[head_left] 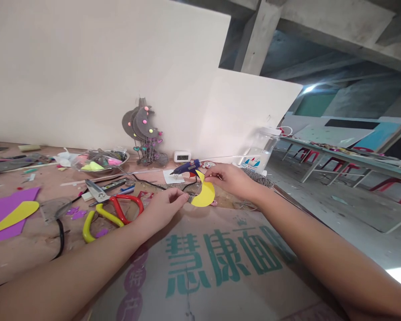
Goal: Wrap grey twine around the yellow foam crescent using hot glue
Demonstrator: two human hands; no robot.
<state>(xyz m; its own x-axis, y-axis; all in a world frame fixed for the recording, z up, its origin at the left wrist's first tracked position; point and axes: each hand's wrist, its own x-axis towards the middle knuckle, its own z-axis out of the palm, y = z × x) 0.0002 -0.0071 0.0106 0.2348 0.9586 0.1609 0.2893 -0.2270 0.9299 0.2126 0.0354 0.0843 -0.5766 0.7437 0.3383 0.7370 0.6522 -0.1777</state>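
A yellow crescent-shaped cutout (206,195) is held up between both hands, above the near board. My left hand (169,204) is closed in a pinch at its lower left tip, where a small grey bit shows by the fingertips. My right hand (232,179) is pinched at the crescent's upper right edge; what lies between those fingers is too small to make out. Just behind stands a blue glue gun (187,167), its nozzle over a white paper piece (173,177). Scissors with red and yellow handles (112,209) lie left of my left hand.
Purple sheets (11,209) with a yellow cutout lie far left. A bowl of bagged pieces (100,161), a grey crescent mobile (143,129), a small digital clock (182,156) and a clear plastic container (259,154) line the white panel. The printed board (220,294) covers the near tabletop.
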